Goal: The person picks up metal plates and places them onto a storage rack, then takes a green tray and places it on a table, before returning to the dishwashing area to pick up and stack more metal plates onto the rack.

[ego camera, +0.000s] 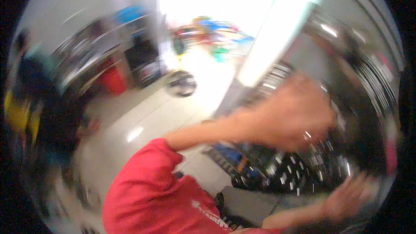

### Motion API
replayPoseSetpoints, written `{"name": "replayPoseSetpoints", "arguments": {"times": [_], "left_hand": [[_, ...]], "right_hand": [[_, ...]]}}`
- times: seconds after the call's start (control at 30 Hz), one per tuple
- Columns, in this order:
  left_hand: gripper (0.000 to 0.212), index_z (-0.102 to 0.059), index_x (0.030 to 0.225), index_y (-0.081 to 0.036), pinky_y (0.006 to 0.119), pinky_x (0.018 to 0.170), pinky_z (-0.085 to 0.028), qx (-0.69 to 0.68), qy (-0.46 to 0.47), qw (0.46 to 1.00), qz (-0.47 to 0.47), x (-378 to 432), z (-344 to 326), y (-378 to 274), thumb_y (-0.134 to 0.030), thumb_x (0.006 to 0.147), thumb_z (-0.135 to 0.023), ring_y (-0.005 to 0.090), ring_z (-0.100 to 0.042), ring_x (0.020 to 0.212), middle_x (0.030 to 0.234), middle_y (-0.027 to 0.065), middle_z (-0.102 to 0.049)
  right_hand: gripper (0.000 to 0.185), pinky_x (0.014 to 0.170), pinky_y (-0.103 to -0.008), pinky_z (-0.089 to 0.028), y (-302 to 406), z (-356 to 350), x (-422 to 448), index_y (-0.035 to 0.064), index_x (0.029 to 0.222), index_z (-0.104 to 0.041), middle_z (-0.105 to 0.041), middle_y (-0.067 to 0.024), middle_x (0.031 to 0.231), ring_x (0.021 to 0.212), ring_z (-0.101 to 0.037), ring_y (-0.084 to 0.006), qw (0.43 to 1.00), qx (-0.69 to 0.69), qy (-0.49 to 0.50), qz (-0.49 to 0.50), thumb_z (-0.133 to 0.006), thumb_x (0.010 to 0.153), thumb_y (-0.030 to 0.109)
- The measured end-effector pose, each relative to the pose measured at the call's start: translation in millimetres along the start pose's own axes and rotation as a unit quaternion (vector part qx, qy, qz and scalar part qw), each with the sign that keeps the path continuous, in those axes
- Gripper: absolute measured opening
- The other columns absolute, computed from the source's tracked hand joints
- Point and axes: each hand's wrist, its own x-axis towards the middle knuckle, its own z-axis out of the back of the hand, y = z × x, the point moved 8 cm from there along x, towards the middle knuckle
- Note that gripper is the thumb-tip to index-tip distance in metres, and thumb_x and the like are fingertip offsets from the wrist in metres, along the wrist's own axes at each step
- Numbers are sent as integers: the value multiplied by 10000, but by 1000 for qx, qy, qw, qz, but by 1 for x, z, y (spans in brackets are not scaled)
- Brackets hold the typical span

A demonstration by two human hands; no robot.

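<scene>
The view is strongly blurred. My left hand (297, 113) is at the right of centre, its fingers bent, in front of dark and shiny metal parts. Whether it holds anything cannot be made out. Lower right, my right hand (349, 198) has its fingers stretched out and apart, with no held thing visible. Between the two hands lies a dark assembly with many bright metal glints (289, 169), too smeared to name. Blue and orange parts (234, 156) show at its left end, below my left forearm.
Pale floor tiles (143, 123) run up to a bright opening. A round, wheel-like object (181, 84) stands there, near multicoloured items (214, 35). A red container (112, 79) is beside loaded shelves (94, 48). A person in dark clothing (42, 81) is at the far left.
</scene>
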Motion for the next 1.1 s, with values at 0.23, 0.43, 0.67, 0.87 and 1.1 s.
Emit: {"name": "replayPoseSetpoints", "arguments": {"times": [0.23,0.43,0.67,0.87,1.1], "left_hand": [[438,-474,1092,-31,357,781,-464,10,-58,688,723,-444,144,-136,-280,774,-645,236,-577,904,973,126,-587],[299,-579,944,-41,303,707,-472,324,-119,422,838,-585,384,-365,-238,738,-669,189,-598,800,860,93,-620],[287,-584,914,-51,295,670,-473,446,-314,375,750,-572,550,-503,-233,724,-696,184,-595,774,841,81,-622],[281,-580,929,-52,272,643,-471,476,-431,308,702,-573,607,-606,-232,742,-687,133,-575,722,826,44,-614],[217,-621,797,-31,369,635,-471,570,-472,172,650,-684,626,-732,-247,777,-625,280,-595,691,760,130,-627]], "right_hand": [[417,773,-412,-448,-60,-202,-330,83,1078,-431,-451,-46,833,782,-506,-205,757,218,398,-471,-599,829,373],[396,813,-410,-392,-19,-346,-440,81,1093,-422,-462,-37,887,761,-483,-163,636,331,435,-545,-594,847,338],[234,648,-258,-441,89,-543,-527,54,1068,-450,-486,-47,907,765,-496,-119,581,303,574,-491,-550,880,150],[279,621,-263,-500,180,-678,-659,67,1148,-421,-510,-92,973,742,-563,-135,558,238,706,-366,-499,912,194],[310,589,-254,-475,237,-772,-851,95,1195,-408,-534,-88,978,699,-575,-130,413,232,843,-257,-404,950,285]]}}
